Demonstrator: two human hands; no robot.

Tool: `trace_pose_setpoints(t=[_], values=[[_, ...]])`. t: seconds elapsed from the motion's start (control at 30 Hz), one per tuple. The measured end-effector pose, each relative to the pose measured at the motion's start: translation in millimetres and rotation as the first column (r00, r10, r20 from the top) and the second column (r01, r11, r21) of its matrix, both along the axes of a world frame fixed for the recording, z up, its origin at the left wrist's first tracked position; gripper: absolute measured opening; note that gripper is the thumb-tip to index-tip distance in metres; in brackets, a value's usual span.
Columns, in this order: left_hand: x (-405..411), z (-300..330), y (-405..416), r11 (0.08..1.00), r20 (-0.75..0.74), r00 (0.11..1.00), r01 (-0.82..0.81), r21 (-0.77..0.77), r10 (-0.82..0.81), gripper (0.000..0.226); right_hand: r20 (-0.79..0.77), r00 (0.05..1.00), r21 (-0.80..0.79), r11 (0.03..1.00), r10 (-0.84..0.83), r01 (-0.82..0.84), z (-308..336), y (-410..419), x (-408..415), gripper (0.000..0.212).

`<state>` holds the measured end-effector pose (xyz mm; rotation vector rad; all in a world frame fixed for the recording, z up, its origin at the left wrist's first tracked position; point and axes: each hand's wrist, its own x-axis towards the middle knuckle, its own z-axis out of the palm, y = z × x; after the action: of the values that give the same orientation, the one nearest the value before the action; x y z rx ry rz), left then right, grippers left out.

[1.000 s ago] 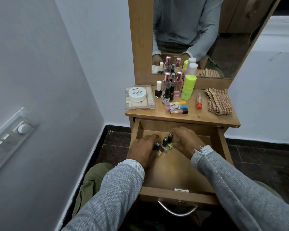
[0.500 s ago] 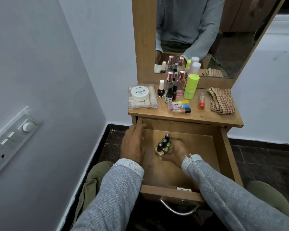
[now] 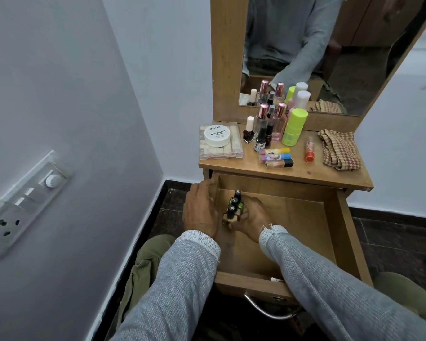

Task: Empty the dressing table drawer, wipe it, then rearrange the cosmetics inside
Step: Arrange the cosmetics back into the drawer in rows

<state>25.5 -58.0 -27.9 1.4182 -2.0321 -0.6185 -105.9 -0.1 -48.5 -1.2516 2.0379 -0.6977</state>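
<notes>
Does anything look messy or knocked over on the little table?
A bit. Three small tubes and an orange bottle lie on their sides on the tabletop, while the other bottles stand upright. The checked cloth is crumpled at the right end. Nothing looks spilled or broken.
</notes>
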Motion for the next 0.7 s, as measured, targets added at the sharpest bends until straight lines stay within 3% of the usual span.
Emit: trace_pose_setpoints(t=[0.1, 0.17, 0.3, 0.37, 0.43, 0.6, 0.7], values=[[-0.3, -2.4, -3.2, 0.998, -0.035, 0.999, -0.033, 0.046, 0.034, 0.042, -0.025, 0.999, -0.034, 0.999, 0.022, -0.023, 5.1, -5.7, 5.7, 0.062], [-0.8, -4.7, -4.3, 0.997, -0.05, 0.998, -0.046, 0.059, 0.049, 0.039, 0.062, 0.998, -0.04, 0.999, 0.017, -0.014, 9.3, -7.7, 7.5, 0.055], [-1.2, -8.8, -6.1, 0.998, -0.048, 0.998, -0.046, 0.052, 0.049, 0.032, 0.049, 0.999, -0.099, 0.995, -0.02, 0.025, -2.7, -21.3, 3.5, 0.054], [-1.5, -9.7, -6.3, 0.998, -0.053, 0.998, -0.041, 0.049, 0.044, 0.032, 0.078, 0.997, -0.135, 0.991, -0.012, 0.022, -24.3, -33.4, -3.4, 0.044], [-2.0, -11.9, -7.3, 0.999, -0.044, 0.998, -0.04, 0.037, 0.042, 0.031, 0.099, 0.994, -0.154, 0.986, -0.051, 0.066, -5.3, -31.9, 6.6, 0.031], [-3.0, -15.9, -8.1, 0.997, -0.053, 0.997, -0.047, 0.062, 0.05, 0.03, 0.19, 0.973, -0.181, 0.97, -0.129, 0.164, -1.6, -34.6, 14.7, 0.034], [-2.5, -16.8, -7.2, 0.998, -0.067, 0.997, -0.036, 0.057, 0.04, 0.038, 0.159, 0.977, -0.175, 0.97, -0.142, 0.17, -1.2, -35.1, 14.7, 0.019]])
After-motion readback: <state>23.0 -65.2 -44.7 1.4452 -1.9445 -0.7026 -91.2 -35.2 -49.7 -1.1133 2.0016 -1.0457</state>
